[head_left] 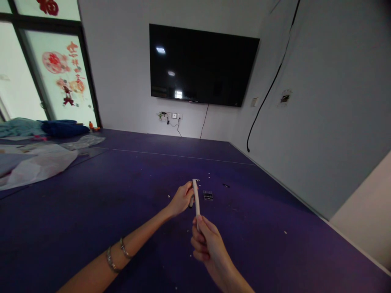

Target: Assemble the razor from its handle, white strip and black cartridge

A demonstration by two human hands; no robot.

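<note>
My right hand [209, 244] is closed round the lower end of a slim white strip [196, 199], which stands nearly upright before me. Close to the strip's upper end, my left hand [181, 198] is closed on a short greyish tool handle [191, 201] with a dark tip pointing down. What kind of tool it is stays partly hidden behind the fingers and the strip. A thin pale sliver juts sideways at the strip's top. Just right of the strip, a small clear case [208, 195] with dark pieces lies on the purple floor [137, 228].
White scraps dot the floor, and a small black piece [226, 185] lies beyond the case. Plastic sheeting [45, 162] and a dark blue cloth [65, 127] are at the left. A black cable [271, 83] hangs along the right wall; a television [203, 65] is mounted ahead.
</note>
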